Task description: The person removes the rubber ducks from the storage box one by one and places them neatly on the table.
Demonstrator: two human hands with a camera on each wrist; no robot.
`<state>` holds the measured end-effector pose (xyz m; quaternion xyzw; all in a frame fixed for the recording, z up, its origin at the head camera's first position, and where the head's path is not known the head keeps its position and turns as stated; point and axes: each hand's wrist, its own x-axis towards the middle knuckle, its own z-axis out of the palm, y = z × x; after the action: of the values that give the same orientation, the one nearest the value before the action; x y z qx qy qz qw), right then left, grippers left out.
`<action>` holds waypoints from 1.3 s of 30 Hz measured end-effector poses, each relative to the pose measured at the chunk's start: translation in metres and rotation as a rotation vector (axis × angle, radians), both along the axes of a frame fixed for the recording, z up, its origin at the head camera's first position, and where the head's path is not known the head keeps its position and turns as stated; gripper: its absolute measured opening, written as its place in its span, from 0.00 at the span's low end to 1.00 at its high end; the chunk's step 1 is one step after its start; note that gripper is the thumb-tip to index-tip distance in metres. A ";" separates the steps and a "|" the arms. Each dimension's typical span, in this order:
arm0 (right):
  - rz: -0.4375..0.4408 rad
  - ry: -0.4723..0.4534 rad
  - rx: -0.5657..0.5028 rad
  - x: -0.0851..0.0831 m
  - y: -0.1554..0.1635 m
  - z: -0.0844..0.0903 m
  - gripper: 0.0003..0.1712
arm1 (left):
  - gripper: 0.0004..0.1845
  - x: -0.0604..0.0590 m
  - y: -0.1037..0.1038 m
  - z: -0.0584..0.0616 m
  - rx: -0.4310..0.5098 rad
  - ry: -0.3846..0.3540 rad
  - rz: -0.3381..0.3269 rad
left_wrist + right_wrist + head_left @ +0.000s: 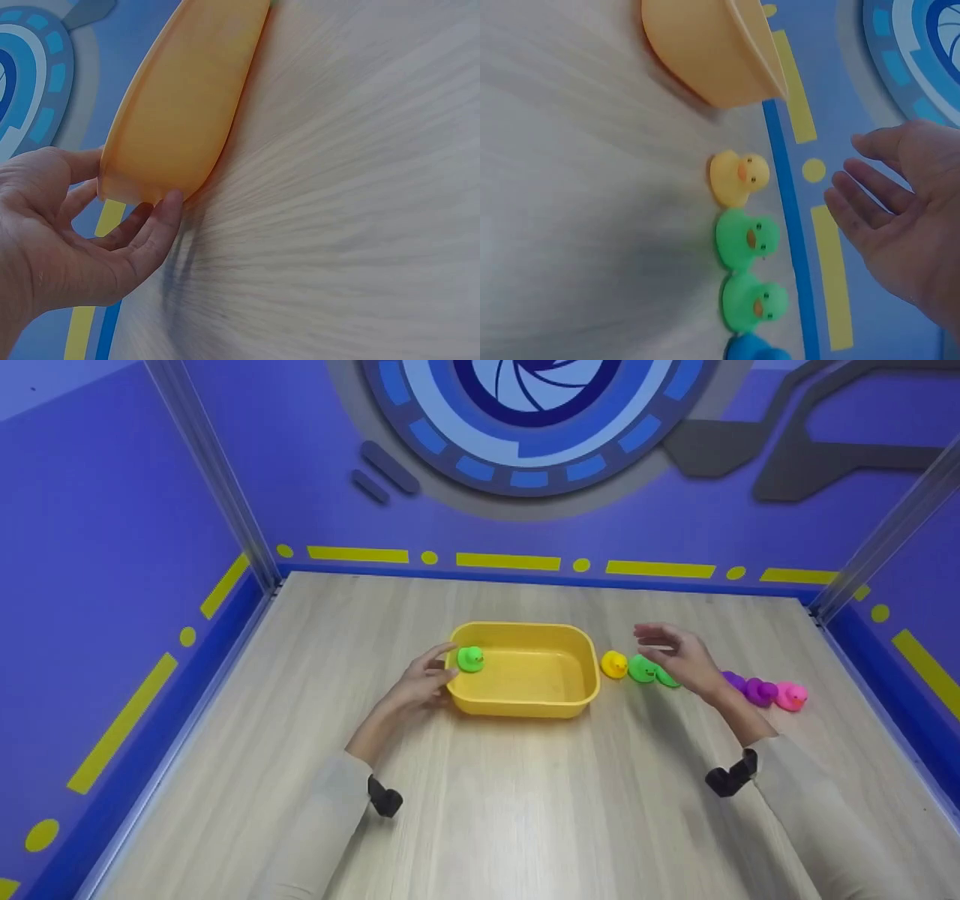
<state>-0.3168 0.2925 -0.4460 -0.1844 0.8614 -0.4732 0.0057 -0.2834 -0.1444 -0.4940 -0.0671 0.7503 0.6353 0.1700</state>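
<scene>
A yellow plastic tub (pixel 525 708) stands on the wooden table, with one green rubber duck (pixel 470 660) inside at its left end. My left hand (pixel 417 684) grips that end, thumb and fingers spread around the wall; the left wrist view shows fingertips (pixel 171 201) against the tub's outside. To the right of the tub, my right hand (pixel 681 660) hovers over a row of rubber ducks, fingers loosely extended and holding nothing. Nearest the tub sits a yellow duck (pixel 614 665), followed by a green duck (pixel 642 668) and another green duck (pixel 751 301).
The row carries on with a blue duck (pixel 756 349), hidden behind the right hand in the head view, then purple ducks (pixel 761 692) and a pink duck (pixel 792 697). Blue-purple panels (pixel 315 495) wall in the table at the back and both sides.
</scene>
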 end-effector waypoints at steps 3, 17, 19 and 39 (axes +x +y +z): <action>0.038 -0.053 0.043 -0.002 -0.012 0.004 0.24 | 0.30 0.002 -0.001 0.000 -0.002 0.006 -0.004; 0.218 -0.195 0.145 -0.021 -0.071 0.025 0.24 | 0.32 0.006 -0.006 -0.005 0.069 0.015 -0.017; 0.241 -0.208 0.145 -0.025 -0.084 0.026 0.23 | 0.32 0.006 -0.009 -0.004 0.065 0.008 -0.018; 0.344 -0.434 0.118 -0.048 -0.167 -0.004 0.24 | 0.33 -0.001 -0.008 -0.004 0.066 -0.006 -0.019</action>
<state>-0.3646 0.1255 -0.4504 -0.2217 0.8220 -0.4429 0.2811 -0.2843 -0.1525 -0.4981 -0.0564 0.7290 0.6579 0.1805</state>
